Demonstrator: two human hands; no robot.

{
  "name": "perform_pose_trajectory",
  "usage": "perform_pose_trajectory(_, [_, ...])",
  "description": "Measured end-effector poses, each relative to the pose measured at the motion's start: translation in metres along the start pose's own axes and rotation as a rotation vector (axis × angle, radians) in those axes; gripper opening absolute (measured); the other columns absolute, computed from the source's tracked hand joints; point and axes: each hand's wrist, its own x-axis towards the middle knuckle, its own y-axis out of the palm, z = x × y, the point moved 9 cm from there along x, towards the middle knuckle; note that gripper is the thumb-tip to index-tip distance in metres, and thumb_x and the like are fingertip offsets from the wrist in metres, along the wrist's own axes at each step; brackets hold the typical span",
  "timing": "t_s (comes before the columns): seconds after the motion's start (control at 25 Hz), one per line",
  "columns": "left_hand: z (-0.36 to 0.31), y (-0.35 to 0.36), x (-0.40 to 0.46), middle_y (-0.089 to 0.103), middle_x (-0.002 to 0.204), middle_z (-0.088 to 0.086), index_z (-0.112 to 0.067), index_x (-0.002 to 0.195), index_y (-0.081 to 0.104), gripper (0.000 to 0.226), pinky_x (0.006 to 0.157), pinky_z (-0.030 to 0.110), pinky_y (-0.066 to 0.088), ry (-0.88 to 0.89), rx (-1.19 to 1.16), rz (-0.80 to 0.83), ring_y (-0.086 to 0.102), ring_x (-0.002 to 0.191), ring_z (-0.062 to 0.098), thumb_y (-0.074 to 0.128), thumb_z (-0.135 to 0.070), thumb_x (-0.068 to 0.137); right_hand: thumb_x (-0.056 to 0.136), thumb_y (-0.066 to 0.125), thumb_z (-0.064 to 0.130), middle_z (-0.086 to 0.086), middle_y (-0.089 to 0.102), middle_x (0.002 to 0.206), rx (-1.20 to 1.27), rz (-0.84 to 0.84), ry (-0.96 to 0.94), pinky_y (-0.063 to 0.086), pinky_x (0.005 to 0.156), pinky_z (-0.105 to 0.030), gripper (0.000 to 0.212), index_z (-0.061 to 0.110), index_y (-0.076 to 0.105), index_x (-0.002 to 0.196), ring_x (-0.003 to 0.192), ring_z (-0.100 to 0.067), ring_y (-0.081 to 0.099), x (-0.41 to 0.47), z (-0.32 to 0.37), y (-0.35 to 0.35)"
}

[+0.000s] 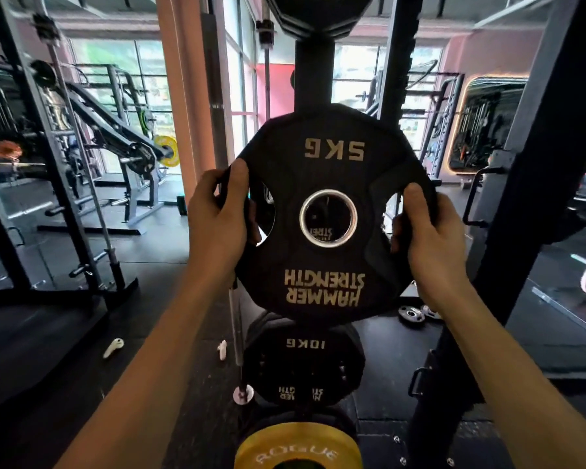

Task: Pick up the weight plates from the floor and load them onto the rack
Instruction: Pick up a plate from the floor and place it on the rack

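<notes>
Below, I see a black 10KG plate [303, 363] and a yellow Rogue plate [296, 448] stacked near on the rack upright [314, 76], with two white earbuds [113, 347] on the floor [170, 333] to the left. My left hand [219, 214] and right hand [432, 228] grip opposite edges of the black 5KG plate [332, 211], held upright in front of the upright, its gold lettering upside down. Its peg is hidden behind the plate.

- The 5 kg plate [332, 211] hides most of the rack post [314, 72] behind it.
- Top plate [318, 8] and yellow plate [298, 448] are cut off by the picture's edges.
- Fingers [398, 231] of both hands lie mostly behind the plate.
</notes>
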Motion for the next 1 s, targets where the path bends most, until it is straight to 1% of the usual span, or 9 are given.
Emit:
perform_pose_trajectory(0.2, [0.042, 0.016, 0.038, 0.052, 0.055, 0.003, -0.024, 0.089, 0.058, 0.032, 0.049, 0.033, 0.039, -0.011, 0.030, 0.044, 0.046, 0.041, 0.024, 0.054, -0.055, 0.092, 0.099, 0.049, 0.045, -0.001, 0.056, 0.061, -0.074, 0.018, 0.003, 0.045, 0.050, -0.024, 0.033, 0.014, 0.051, 0.088, 0.050, -0.012, 0.052, 0.035, -0.037, 0.015])
perform_pose_trajectory(0.36, [0.071, 0.020, 0.053, 0.053, 0.057, 0.005, -0.027, 0.088, 0.058, 0.028, 0.051, 0.035, 0.041, -0.025, 0.084, 0.033, 0.049, 0.045, 0.025, 0.052, -0.054, 0.094, 0.099, 0.048, 0.041, 0.001, 0.057, 0.069, -0.115, 0.028, 0.016, 0.045, 0.051, -0.012, 0.034, 0.008, 0.053, 0.098, 0.050, 0.002, 0.055, 0.052, -0.064, 0.027])
perform_pose_trajectory(0.48, [0.085, 0.022, 0.063, 0.055, 0.067, 0.012, -0.034, 0.080, 0.056, 0.029, 0.057, 0.041, 0.046, -0.019, 0.086, 0.063, 0.053, 0.054, 0.031, 0.049, -0.061, 0.090, 0.098, 0.045, 0.044, 0.011, 0.061, 0.079, -0.147, 0.015, 0.006, 0.044, 0.060, -0.005, 0.026, 0.021, 0.055, 0.094, 0.064, 0.012, 0.059, 0.061, -0.072, 0.032])
perform_pose_trajectory(0.6, [0.095, 0.028, 0.069, 0.060, 0.069, 0.009, -0.024, 0.083, 0.057, 0.048, 0.059, 0.039, 0.050, -0.031, 0.076, 0.055, 0.060, 0.058, 0.026, 0.043, -0.069, 0.089, 0.095, 0.043, 0.050, 0.013, 0.067, 0.076, -0.116, -0.001, 0.002, 0.044, 0.062, -0.005, 0.034, 0.021, 0.059, 0.094, 0.070, 0.011, 0.062, 0.071, -0.077, 0.035])
perform_pose_trajectory(0.68, [0.105, 0.029, 0.073, 0.068, 0.078, 0.003, -0.024, 0.086, 0.063, 0.056, 0.070, 0.039, 0.054, -0.046, 0.084, 0.023, 0.068, 0.073, 0.019, 0.039, -0.074, 0.086, 0.096, 0.042, 0.048, 0.015, 0.068, 0.069, -0.066, -0.013, 0.018, 0.044, 0.059, -0.005, 0.038, 0.014, 0.060, 0.093, 0.065, 0.010, 0.062, 0.075, -0.082, 0.038])
perform_pose_trajectory(0.76, [0.111, 0.033, 0.077, 0.072, 0.089, 0.005, -0.022, 0.092, 0.066, 0.065, 0.081, 0.043, 0.057, -0.055, 0.082, 0.033, 0.070, 0.088, 0.024, 0.037, -0.079, 0.083, 0.093, 0.043, 0.051, 0.013, 0.067, 0.074, -0.038, -0.012, 0.030, 0.046, 0.063, -0.006, 0.036, 0.020, 0.061, 0.091, 0.068, 0.010, 0.063, 0.079, -0.088, 0.042])
perform_pose_trajectory(0.88, [0.123, 0.039, 0.084, 0.073, 0.094, -0.001, -0.028, 0.097, 0.066, 0.056, 0.083, 0.032, 0.056, -0.093, 0.055, 0.052, 0.070, 0.093, 0.016, 0.035, -0.073, 0.085, 0.084, 0.045, 0.062, 0.012, 0.072, 0.083, -0.018, 0.005, 0.051, 0.054, 0.081, -0.023, 0.040, 0.027, 0.063, 0.090, 0.081, 0.002, 0.067, 0.092, -0.100, 0.047])
perform_pose_trajectory(0.96, [0.126, 0.042, 0.089, 0.071, 0.091, -0.009, -0.028, 0.097, 0.066, 0.049, 0.074, 0.014, 0.052, -0.095, 0.079, 0.039, 0.067, 0.085, 0.001, 0.034, -0.064, 0.089, 0.082, 0.045, 0.065, 0.009, 0.072, 0.090, -0.046, 0.003, 0.051, 0.055, 0.086, -0.032, 0.044, 0.027, 0.064, 0.092, 0.086, -0.002, 0.068, 0.102, -0.106, 0.049])
perform_pose_trajectory(1.0, [0.126, 0.042, 0.091, 0.070, 0.088, -0.008, -0.023, 0.095, 0.067, 0.052, 0.069, 0.011, 0.049, -0.074, 0.100, 0.020, 0.064, 0.079, -0.003, 0.034, -0.062, 0.089, 0.083, 0.045, 0.065, 0.008, 0.072, 0.090, -0.056, -0.001, 0.044, 0.055, 0.087, -0.033, 0.044, 0.027, 0.064, 0.092, 0.086, -0.002, 0.067, 0.105, -0.108, 0.050])
